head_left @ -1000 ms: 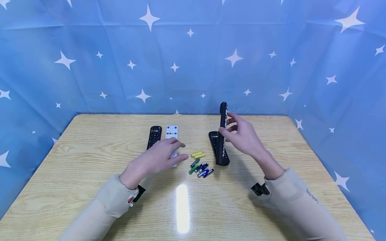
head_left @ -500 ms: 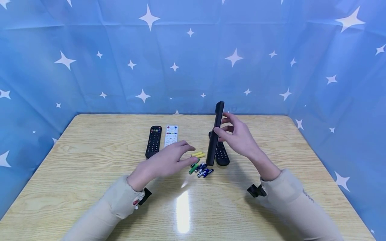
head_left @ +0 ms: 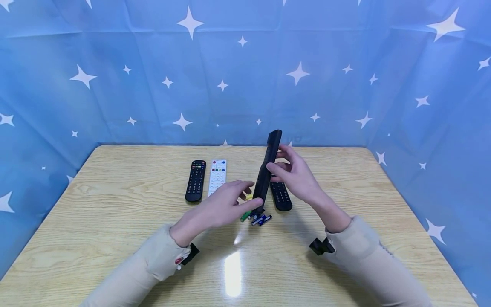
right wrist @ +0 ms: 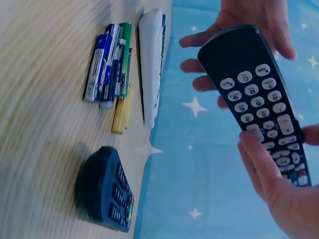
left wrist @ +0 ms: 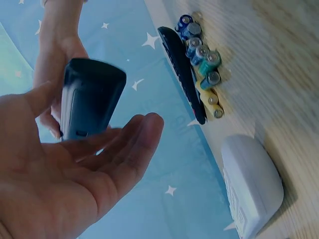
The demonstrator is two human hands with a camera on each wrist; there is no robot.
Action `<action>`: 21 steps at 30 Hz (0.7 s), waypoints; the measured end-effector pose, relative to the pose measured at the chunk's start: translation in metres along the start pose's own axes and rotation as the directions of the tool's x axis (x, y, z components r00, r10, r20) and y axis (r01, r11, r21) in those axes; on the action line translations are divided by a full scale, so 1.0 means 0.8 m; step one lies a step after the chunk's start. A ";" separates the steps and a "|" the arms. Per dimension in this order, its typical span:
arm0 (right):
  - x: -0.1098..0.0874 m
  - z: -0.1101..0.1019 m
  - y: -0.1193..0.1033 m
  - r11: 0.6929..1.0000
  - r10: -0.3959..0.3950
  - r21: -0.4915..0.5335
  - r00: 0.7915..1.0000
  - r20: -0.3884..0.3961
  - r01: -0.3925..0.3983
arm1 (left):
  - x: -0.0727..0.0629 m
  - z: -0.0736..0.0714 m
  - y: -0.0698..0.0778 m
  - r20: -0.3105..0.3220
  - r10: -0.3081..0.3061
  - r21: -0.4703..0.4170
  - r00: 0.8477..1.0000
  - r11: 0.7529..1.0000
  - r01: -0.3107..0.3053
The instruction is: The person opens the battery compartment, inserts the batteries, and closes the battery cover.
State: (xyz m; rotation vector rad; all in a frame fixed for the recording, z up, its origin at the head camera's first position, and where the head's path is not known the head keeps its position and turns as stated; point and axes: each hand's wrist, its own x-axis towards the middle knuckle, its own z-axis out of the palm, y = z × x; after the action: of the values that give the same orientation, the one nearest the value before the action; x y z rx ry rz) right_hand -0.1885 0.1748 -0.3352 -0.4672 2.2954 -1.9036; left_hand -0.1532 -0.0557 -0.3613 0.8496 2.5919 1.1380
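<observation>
My right hand [head_left: 301, 179] grips a black remote control [head_left: 262, 181], raised above the table and tilted, with its lower end toward my left hand [head_left: 218, 207]. Its white buttons and smooth lower end show in the right wrist view, where right-hand fingertips [right wrist: 256, 149] press along its edge. The left hand is relaxed, its fingers [left wrist: 144, 137] spread beside the remote's lower end, and its thumb overlaps that end in the head view. Below lie several batteries [head_left: 262, 220], blue, green and yellow, partly hidden by the remote and the left hand.
A second black remote [head_left: 282, 198] lies just right of the batteries, partly behind the right hand. To the left lie another black remote [head_left: 195, 181] and a white remote [head_left: 217, 175], whose lower end the left hand covers. A starred blue curtain [head_left: 245, 85] hangs behind the wooden table [head_left: 115, 192].
The right hand has brought the held remote leftward over the batteries, turning its back side toward the head camera. The left hand has moved right to its lower end, uncovering the left black remote.
</observation>
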 end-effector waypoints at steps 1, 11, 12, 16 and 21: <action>0.000 0.001 0.000 1.000 -0.003 0.013 1.000 0.001 0.002 | 0.001 0.001 0.000 -0.007 -0.004 -0.017 1.000 1.000 0.004; 0.000 0.008 0.001 0.998 -0.028 0.065 0.999 0.020 0.026 | 0.004 0.005 0.003 -0.050 -0.003 -0.121 0.999 0.993 -0.003; 0.000 0.007 0.001 0.997 -0.031 0.068 0.999 0.023 0.029 | 0.004 0.005 0.003 -0.054 -0.004 -0.128 0.999 0.992 -0.003; -0.001 0.007 0.001 0.997 -0.041 0.066 0.999 0.034 0.039 | 0.005 0.006 0.003 -0.072 -0.010 -0.144 0.997 0.990 0.000; -0.001 0.008 -0.002 0.998 -0.037 0.050 0.999 0.034 0.036 | 0.005 0.007 0.003 -0.098 -0.026 -0.127 0.995 0.992 0.013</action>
State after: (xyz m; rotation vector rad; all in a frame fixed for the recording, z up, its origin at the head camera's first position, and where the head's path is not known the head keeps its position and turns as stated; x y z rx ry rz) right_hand -0.1856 0.1690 -0.3350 -0.5360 2.2276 -1.9475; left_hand -0.1529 -0.0486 -0.3634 0.7574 2.5672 1.3551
